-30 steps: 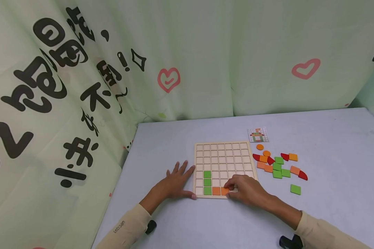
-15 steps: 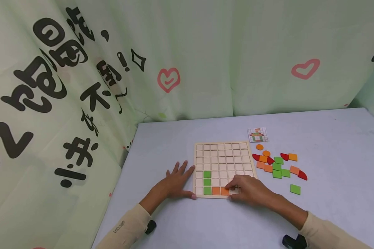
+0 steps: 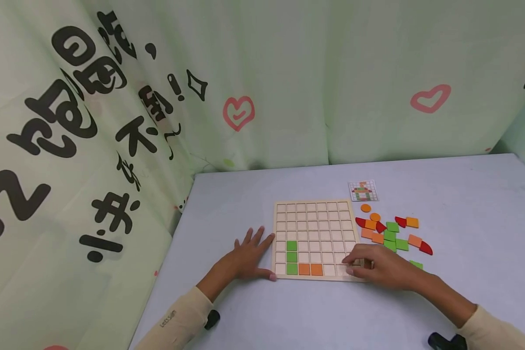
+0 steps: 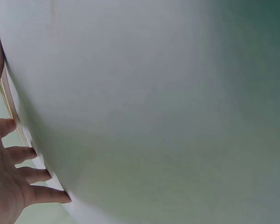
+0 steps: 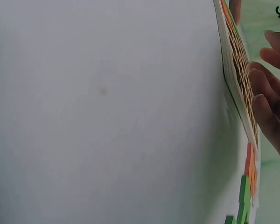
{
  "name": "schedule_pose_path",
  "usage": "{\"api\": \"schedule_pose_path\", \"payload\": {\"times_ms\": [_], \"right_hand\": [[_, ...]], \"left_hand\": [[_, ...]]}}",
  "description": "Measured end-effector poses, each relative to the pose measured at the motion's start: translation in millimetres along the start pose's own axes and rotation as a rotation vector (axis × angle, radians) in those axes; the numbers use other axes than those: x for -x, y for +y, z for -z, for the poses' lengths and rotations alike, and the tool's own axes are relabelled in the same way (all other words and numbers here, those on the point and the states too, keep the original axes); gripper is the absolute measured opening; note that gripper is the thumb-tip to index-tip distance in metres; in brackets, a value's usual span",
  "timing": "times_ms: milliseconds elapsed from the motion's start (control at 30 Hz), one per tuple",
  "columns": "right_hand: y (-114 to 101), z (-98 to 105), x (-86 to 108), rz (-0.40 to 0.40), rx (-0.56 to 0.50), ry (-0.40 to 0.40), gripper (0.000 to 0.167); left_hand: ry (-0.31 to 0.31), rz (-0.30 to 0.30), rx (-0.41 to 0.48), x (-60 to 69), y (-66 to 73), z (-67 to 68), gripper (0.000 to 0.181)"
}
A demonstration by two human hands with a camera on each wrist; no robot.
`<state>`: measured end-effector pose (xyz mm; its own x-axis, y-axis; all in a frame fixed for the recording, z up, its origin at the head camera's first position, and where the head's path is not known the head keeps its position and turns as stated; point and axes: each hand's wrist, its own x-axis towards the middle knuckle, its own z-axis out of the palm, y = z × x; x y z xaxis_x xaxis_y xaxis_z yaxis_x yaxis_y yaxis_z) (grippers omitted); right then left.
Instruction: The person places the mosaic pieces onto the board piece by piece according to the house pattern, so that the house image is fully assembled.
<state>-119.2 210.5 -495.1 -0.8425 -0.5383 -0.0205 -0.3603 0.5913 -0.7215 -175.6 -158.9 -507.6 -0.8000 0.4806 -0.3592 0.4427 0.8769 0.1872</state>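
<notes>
1. Head view: grid board point(image 3: 312, 226), one, pale wood, flat on the pale tabletop point(image 3: 232, 204), nearer its left edge than its right.
2. Head view: green squares point(image 3: 291, 256), three, in the second column from the board's left edge, ending in the nearest row.
3. Head view: orange squares point(image 3: 310, 269), two, side by side in that row, right of the lowest green.
4. Head view: left hand point(image 3: 247, 258), fingers spread apart; thumb at the board's near left corner, forefinger tip at its left edge.
5. Head view: right hand point(image 3: 382, 265), at the board's near right corner, thumb and forefinger apart; touching or not, I cannot tell.
6. Head view: loose pieces point(image 3: 390, 235), red, orange and green, scattered off the board's right edge; one green square partly hidden behind the right hand.
7. Head view: pattern card point(image 3: 363, 191), one, just beside the board's far right corner.
8. Left wrist view: gaps between all the fingers; board edge beside thumb and forefinger.
9. Right wrist view: fingers loosely curved, thumb apart, beside the board; loose pieces past its right edge.
</notes>
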Motion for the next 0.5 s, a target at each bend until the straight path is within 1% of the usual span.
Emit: {"api": "schedule_pose_path", "payload": {"times_ms": [200,267,433,500], "right_hand": [[20,19,23.3,-0.039,0.048,0.000,0.023],[28,25,31.8,-0.042,0.065,0.022,0.022],[45,40,51.1,-0.040,0.139,0.104,0.023],[50,45,56.8,-0.079,0.156,0.105,0.028]], "left_hand": [[0.002,0.004,0.003,0.7,1.0,-0.5,0.114],[0.002,0.005,-0.001,0.5,1.0,-0.7,0.114],[-0.002,0.006,-0.008,-0.3,0.7,-0.1,0.113],[-0.003,0.007,-0.005,0.1,1.0,0.6,0.113]]}}
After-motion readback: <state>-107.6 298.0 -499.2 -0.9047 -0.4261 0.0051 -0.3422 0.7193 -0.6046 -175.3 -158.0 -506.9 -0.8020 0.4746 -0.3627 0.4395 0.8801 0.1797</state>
